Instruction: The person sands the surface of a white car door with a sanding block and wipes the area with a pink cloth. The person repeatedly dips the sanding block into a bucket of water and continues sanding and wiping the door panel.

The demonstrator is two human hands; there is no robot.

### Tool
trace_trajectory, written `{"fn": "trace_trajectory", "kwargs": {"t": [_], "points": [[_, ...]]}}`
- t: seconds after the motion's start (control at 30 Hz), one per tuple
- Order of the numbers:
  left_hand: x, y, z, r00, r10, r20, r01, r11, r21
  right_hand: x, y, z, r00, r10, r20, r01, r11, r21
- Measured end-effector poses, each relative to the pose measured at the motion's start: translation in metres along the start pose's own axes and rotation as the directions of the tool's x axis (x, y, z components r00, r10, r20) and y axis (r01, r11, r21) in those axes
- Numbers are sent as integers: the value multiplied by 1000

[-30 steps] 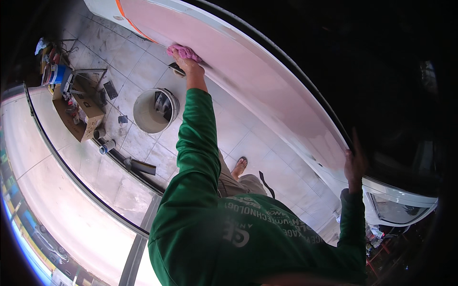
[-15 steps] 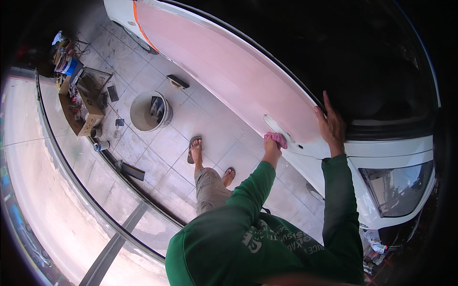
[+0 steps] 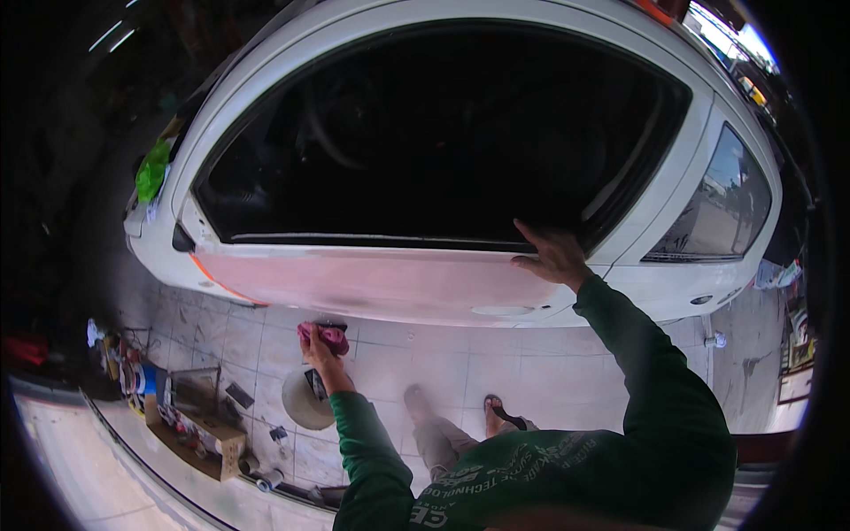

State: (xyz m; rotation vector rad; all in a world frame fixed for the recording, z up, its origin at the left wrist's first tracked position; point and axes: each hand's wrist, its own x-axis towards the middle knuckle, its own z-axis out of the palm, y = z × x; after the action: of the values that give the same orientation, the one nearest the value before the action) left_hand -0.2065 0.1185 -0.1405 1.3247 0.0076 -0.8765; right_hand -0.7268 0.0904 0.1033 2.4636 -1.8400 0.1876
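A crumpled pink cloth (image 3: pixel 331 337) is gripped in my left hand (image 3: pixel 322 358), out to the left just below the lower edge of the car door as I see it. From this angle it looks apart from the panel. My right hand (image 3: pixel 560 257) lies with fingers spread at the base of the dark side window (image 3: pixel 425 150), over the top edge of the door. The door panel (image 3: pixel 381 283) has a dull pink coat, with a white oval handle recess (image 3: pixel 501 310) at its right end. Orange tape (image 3: pixel 217 281) lines its left end.
A pale bucket (image 3: pixel 310 403) stands on the tiled floor below my left forearm. Farther left are a cardboard box (image 3: pixel 208 447) of odds and ends and a blue-banded can (image 3: pixel 152 380). Another light-coloured panel (image 3: pixel 62 451) lies at the lower left. My sandalled feet stand beside the car.
My left hand has carried the pink cloth from beside the handle recess leftward, away from the door. My right hand stays by the window's lower edge. My view has turned toward the car.
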Motion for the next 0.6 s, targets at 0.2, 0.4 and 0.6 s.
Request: {"fn": "trace_trajectory", "kwargs": {"t": [0.2, 0.4, 0.6], "points": [[79, 82, -113, 987, 159, 33, -149, 814, 561, -20, -12, -11, 985, 9, -175, 12, 993, 119], [42, 78, -188, 822, -44, 568, -563, -213, 799, -155, -93, 23, 992, -9, -128, 74, 856, 512], [-57, -43, -188, 686, -462, 562, -728, -408, 551, -481, -103, 201, 591, 125, 797, -742, 472, 476]]}}
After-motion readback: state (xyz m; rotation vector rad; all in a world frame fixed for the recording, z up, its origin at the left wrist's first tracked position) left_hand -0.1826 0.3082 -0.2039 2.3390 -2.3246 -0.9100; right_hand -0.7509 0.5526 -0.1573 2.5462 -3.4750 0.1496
